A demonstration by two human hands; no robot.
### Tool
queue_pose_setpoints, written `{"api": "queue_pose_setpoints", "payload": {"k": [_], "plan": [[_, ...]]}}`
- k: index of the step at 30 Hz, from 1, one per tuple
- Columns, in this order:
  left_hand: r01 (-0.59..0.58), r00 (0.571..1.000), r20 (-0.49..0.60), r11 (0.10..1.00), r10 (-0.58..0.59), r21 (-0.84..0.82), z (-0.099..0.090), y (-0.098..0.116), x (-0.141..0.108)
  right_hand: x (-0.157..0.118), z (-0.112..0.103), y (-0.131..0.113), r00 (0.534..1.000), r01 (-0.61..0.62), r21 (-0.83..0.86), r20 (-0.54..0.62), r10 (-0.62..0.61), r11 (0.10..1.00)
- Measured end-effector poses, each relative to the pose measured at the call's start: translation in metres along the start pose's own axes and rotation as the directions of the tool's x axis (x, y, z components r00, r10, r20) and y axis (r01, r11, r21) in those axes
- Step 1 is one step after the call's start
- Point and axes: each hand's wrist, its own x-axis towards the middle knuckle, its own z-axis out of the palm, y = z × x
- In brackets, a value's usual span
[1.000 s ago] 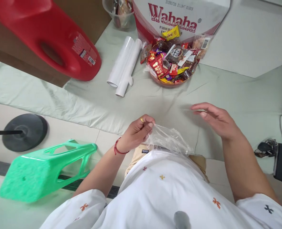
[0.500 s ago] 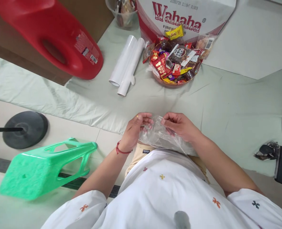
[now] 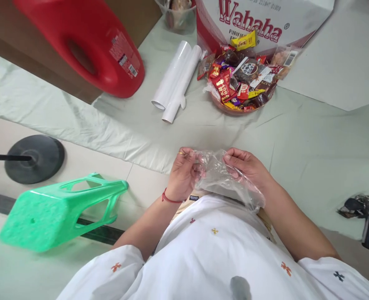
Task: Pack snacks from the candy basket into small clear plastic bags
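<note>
Moved in since the earliest frame, from well apart to touching the clear plastic bag (image 3: 223,179): right hand (image 3: 250,166). Pinched by both grips at the upper edge, left hand (image 3: 183,177) at the opposite end. Slung between the two, long axis slanting from left fingers toward right wrist, loose end nearer right forearm, just beyond shirt (image 3: 218,246). Thin, transparent, crinkled. Farther out, on cloth-covered counter (image 3: 312,137): smooth white cylindrical rolls (image 3: 172,81), round bowl (image 3: 234,111) of glossy-wrapped snacks, flat-faced carton (image 3: 265,21) behind.
</note>
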Motion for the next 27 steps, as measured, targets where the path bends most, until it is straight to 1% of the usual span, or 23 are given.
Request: {"api": "queue_pose_setpoints", "payload": {"k": [2, 4, 6, 8, 10, 12, 14, 15, 17, 18, 19, 20, 22, 24, 27], "plan": [[-0.044, 0.998, -0.036, 0.993, 0.048, 0.107, -0.006, 0.005, -0.001, -0.005, -0.012, 0.000, 0.997, -0.020, -0.143, 0.067, 0.030, 0.990], [-0.065, 0.996, -0.040, 0.967, 0.077, 0.245, -0.016, 0.007, -0.003, -0.010, -0.026, 0.000, 0.987, -0.044, -0.321, 0.133, 0.091, 0.946], [-0.057, 0.997, -0.030, 0.922, 0.074, 0.383, -0.028, 0.005, -0.005, -0.013, -0.042, -0.001, 0.979, -0.068, -0.472, 0.140, 0.151, 0.879], [-0.059, 0.997, -0.017, 0.851, 0.079, 0.521, -0.037, 0.000, -0.006, -0.011, -0.057, -0.001, 0.984, -0.055, -0.572, 0.110, 0.143, 0.818], [-0.105, 0.990, 0.001, 0.737, 0.140, 0.668, -0.041, -0.006, -0.004, -0.004, -0.068, -0.001, 0.995, 0.018, -0.628, 0.089, 0.050, 0.778], [-0.168, 0.970, 0.030, 0.571, 0.243, 0.804, -0.040, -0.012, 0.000, 0.007, -0.075, -0.001, 0.993, 0.117, -0.658, 0.072, -0.093, 0.744], [-0.203, 0.941, 0.066, 0.398, 0.332, 0.895, -0.034, -0.017, 0.007, 0.018, -0.078, -0.002, 0.980, 0.173, -0.660, 0.044, -0.193, 0.731], [-0.201, 0.928, 0.074, 0.326, 0.364, 0.924, -0.031, -0.019, 0.012, 0.022, -0.078, -0.003, 0.977, 0.179, -0.645, 0.027, -0.213, 0.743], [-0.157, 0.908, 0.058, 0.210, 0.414, 0.965, -0.024, -0.021, 0.021, 0.028, -0.076, -0.005, 0.979, 0.152, -0.613, -0.017, -0.206, 0.775], [-0.116, 0.899, 0.036, 0.159, 0.437, 0.980, -0.021, -0.022, 0.026, 0.030, -0.075, -0.005, 0.976, 0.137, -0.619, -0.048, -0.212, 0.773], [-0.066, 0.888, 0.008, 0.110, 0.460, 0.992, -0.019, -0.022, 0.031, 0.032, -0.074, -0.004, 0.967, 0.130, -0.651, -0.083, -0.241, 0.748], [-0.016, 0.877, -0.018, 0.065, 0.481, 0.998, -0.017, -0.022, 0.035, 0.033, -0.074, -0.003, 0.949, 0.130, -0.703, -0.116, -0.293, 0.700], [0.059, 0.865, -0.047, -0.009, 0.500, 0.998, -0.013, -0.021, 0.045, 0.036, -0.076, 0.001, 0.888, 0.142, -0.815, -0.145, -0.435, 0.561], [0.082, 0.871, -0.041, -0.063, 0.489, 0.995, -0.010, -0.018, 0.053, 0.041, -0.083, 0.007, 0.812, 0.156, -0.886, -0.136, -0.568, 0.436], [0.075, 0.894, -0.013, -0.120, 0.447, 0.990, -0.006, -0.014, 0.064, 0.050, -0.099, 0.013, 0.710, 0.124, -0.944, -0.130, -0.692, 0.305]]}}
